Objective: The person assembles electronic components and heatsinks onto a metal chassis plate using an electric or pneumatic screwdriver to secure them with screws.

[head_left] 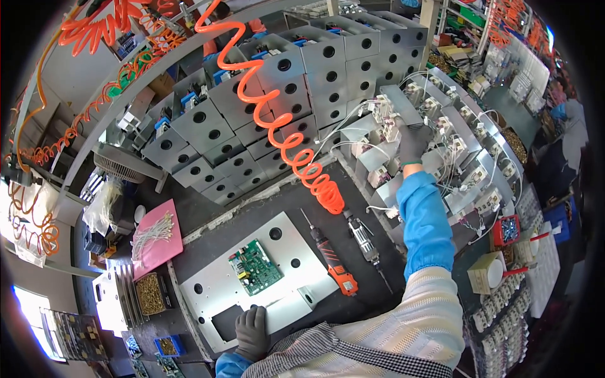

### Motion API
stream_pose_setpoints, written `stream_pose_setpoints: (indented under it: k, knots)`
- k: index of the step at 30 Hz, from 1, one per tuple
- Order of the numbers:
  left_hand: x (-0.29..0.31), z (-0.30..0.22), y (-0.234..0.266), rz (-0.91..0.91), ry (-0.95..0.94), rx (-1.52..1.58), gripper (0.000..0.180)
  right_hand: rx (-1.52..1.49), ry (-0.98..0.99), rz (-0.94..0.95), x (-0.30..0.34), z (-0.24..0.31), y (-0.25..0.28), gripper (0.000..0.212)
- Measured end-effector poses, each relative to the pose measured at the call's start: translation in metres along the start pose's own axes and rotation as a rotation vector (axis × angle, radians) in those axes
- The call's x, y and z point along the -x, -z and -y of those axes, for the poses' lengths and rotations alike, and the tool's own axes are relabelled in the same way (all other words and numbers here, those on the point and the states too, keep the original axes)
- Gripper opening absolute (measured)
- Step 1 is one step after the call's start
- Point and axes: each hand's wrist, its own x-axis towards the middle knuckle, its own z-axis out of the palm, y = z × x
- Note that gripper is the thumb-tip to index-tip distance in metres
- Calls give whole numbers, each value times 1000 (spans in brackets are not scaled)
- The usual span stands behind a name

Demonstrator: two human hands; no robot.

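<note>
Your metal panel (285, 293), lower centre, bore its circuit board (256, 267); wired units (459, 149), upper right, seemed not yet fitted. Your left hand (253, 334) touched the panel; your right hand (414, 143) reached the units (neither grip discernible).

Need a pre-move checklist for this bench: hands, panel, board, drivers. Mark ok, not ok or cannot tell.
1. Left dark-gloved hand on the flat silver metal panel: ok, at its near edge beside the rectangular cutout.
2. Green rectangular circuit board on panel: ok.
3. Board fastened: cannot tell.
4. Right dark-gloved hand gripping a silver metal bracket: cannot tell, fingers unclear among the wired parts.
5. Silver cylindrical driver off panel: ok, on the dark bench.
6. Orange-and-black driver well away from panel: not ok, its orange end lies right by the edge.
</note>
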Motion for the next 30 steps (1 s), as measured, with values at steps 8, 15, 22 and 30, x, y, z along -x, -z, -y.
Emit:
stream_pose_setpoints:
  k: [8, 15, 22, 30]
  knots:
    - [5, 2, 3, 56, 66, 3, 56, -543, -229, 95, 41, 78, 32, 55]
    - [-21, -3, 85, 507, 156, 42, 91, -1359, -661, 589, 130, 122, 117, 53]
    - [-48, 20, 107, -120, 213, 1524, 83, -1495, -1107, 972, 305, 229, 152, 59]
    - [75, 131, 98, -186, 124, 1849, 99, -1091, -1372, 1514, 498, 304, 153, 49]
